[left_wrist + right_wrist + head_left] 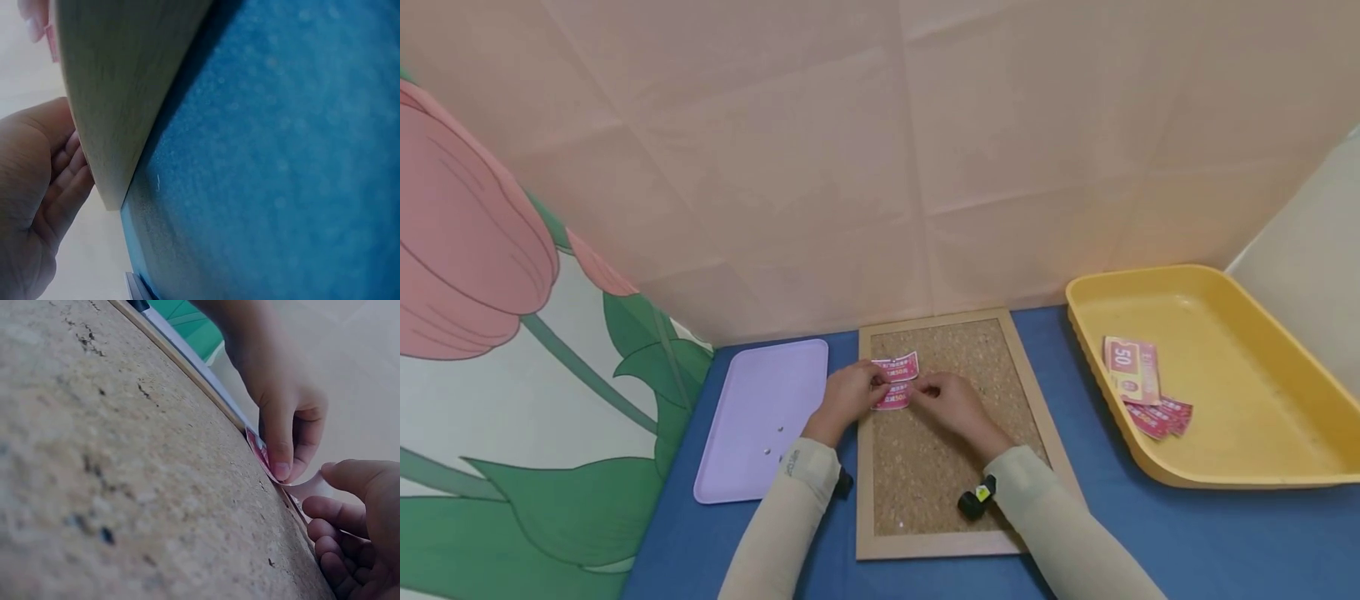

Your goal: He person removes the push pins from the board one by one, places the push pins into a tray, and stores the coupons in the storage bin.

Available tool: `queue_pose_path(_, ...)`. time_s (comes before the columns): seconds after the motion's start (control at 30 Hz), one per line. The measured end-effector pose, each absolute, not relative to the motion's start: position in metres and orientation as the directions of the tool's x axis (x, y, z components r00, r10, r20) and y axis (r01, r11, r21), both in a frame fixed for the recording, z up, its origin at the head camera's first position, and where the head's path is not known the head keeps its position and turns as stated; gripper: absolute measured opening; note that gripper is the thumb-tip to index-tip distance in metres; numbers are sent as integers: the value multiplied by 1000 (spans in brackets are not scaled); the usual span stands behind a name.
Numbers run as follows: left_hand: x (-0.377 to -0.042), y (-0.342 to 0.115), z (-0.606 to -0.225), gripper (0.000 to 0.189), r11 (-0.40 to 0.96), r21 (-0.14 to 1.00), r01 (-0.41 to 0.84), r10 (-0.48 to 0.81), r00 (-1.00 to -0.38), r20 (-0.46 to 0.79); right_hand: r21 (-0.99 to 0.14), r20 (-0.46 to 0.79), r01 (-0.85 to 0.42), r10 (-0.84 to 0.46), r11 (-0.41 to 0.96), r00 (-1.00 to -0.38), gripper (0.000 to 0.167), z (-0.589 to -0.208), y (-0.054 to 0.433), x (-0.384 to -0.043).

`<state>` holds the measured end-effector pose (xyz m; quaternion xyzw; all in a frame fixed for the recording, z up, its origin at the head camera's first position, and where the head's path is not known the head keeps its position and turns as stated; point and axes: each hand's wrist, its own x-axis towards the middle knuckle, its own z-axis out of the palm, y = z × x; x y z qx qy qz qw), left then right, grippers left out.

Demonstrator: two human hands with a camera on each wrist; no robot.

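Two pink and white coupons lie one above the other at the upper left of a cork board (955, 467). The upper coupon (904, 365) lies against the cork. My left hand (848, 397) is at the left end of the lower coupon (892, 400), thumb and forefinger tips together on it; whether a tack is between them is hidden. My right hand (953, 408) pinches the right end of that coupon between thumb and forefinger. In the right wrist view the coupon's pale end (311, 486) bends up off the board. The left wrist view shows mainly the board's frame (106, 94).
A lilac tray (752, 392) with a few tiny tacks (767, 452) stands left of the board. On the right, a yellow tray (1247, 400) holds a larger coupon (1131, 369) and several small coupons (1157, 418). Blue cloth (1225, 542) covers the table, against a beige wall.
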<state>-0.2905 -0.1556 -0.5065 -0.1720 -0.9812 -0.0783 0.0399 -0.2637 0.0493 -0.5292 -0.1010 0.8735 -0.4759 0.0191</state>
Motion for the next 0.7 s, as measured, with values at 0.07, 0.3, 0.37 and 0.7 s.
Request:
queue_pose_path(0.07,-290,-156,-506,18,931,140,337,325,-940,98,-835,67,-163,-196,526,-978,20,-529,49,-263)
queue_pose_path(0.3,-290,-157,-509,18,931,123,345,331,-936,116,-832,62,-156,-191,532,-980,23,-528,48,-261)
queue_pose_path(0.37,-290,-157,-509,17,930,118,349,334,-934,129,-831,57,-152,-191,534,-980,24,-527,48,-261)
queue_pose_path(0.7,-290,-155,-508,19,937,117,328,316,-942,111,-833,58,-157,-198,530,-978,20,-529,50,-263)
